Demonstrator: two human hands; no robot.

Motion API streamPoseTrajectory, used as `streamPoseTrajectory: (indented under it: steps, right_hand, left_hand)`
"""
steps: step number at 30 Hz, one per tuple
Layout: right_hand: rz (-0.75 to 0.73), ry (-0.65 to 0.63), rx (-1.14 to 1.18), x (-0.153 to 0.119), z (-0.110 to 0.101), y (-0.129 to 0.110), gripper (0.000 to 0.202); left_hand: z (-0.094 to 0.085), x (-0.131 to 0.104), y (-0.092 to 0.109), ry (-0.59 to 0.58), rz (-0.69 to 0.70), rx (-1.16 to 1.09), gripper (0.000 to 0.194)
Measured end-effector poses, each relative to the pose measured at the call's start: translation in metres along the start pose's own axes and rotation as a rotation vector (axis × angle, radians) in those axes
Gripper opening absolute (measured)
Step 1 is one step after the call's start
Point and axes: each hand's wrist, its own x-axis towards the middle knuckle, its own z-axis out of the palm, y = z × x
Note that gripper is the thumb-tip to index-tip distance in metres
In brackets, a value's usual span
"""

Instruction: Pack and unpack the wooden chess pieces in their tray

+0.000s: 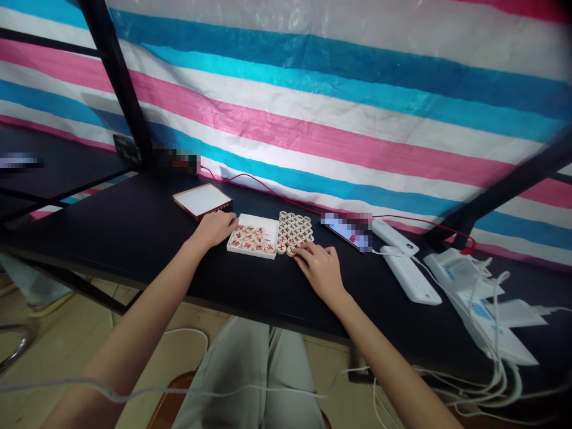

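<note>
A white box (268,222) sits on the black desk, with several red-marked Chinese chess pieces (248,238) lying in its near and left part. My left hand (217,229) is at the box's left side, its fingers bent over the rim at the far left corner. Right of the box, more round Chinese chess pieces (292,226), many with dark characters, stand in close rows on the desk. At the near end of these rows, my right hand (320,268) has its fingertips on a Chinese chess piece (290,251); the fingers partly cover it.
A shallow box lid (203,199) with a red-brown edge lies behind my left hand. To the right are a lit phone (346,231), two white devices (411,277) and a tangle of white cables (496,333). A red cable (263,186) runs along the striped sheet (313,119).
</note>
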Motion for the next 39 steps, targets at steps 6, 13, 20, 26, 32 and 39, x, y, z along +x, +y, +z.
streamPoseTrajectory:
  steps: [6, 13, 20, 26, 32, 39]
  right_hand:
    - [-0.015, 0.013, -0.044, 0.001, 0.001, 0.0, 0.021]
    - [-0.013, 0.016, -0.064, 0.006, 0.003, 0.0, 0.021]
    - [-0.001, 0.034, -0.052, 0.008, 0.003, -0.001, 0.024]
    - [0.011, 0.023, -0.048, 0.008, 0.0, -0.003, 0.023]
    - [0.032, 0.032, 0.01, 0.01, -0.005, -0.007, 0.024]
    - [-0.06, -0.092, 0.105, 0.05, -0.013, -0.023, 0.018]
  left_hand:
    - [-0.002, -0.001, 0.002, -0.001, -0.002, -0.008, 0.044]
    - [-0.002, 0.0, 0.002, -0.006, 0.002, 0.02, 0.044]
    - [-0.001, 0.0, 0.002, 0.009, 0.017, 0.015, 0.044]
    - [0.001, 0.0, 0.002, 0.008, 0.01, 0.006, 0.044]
    - [0.003, 0.001, 0.004, 0.006, -0.01, 0.022, 0.043]
    - [0.004, 0.001, 0.002, 0.006, -0.019, 0.018, 0.044]
